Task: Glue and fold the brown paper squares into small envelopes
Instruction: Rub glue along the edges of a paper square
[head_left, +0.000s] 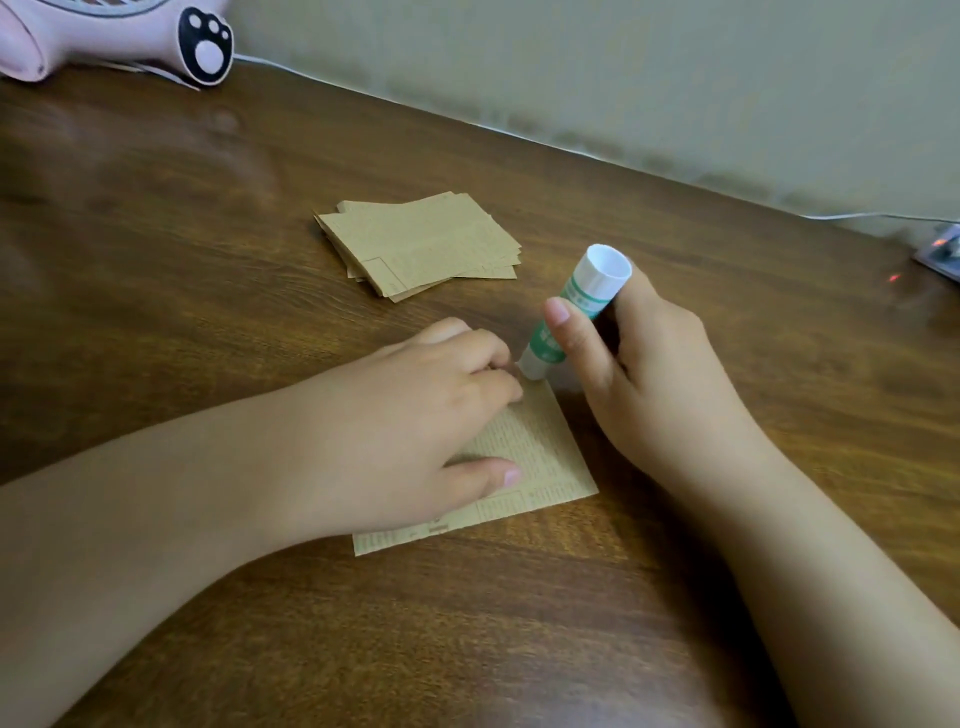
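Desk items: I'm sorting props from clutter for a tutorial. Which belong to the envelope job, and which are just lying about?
In use:
- glue stick, held by right hand
- paper square, pressed by left hand
- stack of paper squares

Lying about:
- pink gadget with paw print
- white cable
- small device at right edge

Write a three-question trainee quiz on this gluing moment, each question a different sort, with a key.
1. True or false: the glue stick is held by the left hand.
2. Where does the glue stick's lower end meet the paper square on the table? A) its far corner B) its near edge C) its middle
3. Fill in: the spare stack of brown squares lies ____ the working square, untouched.

Key: 1 false, the right hand grips it while the left hand presses on the square; 2 A; 3 beyond.
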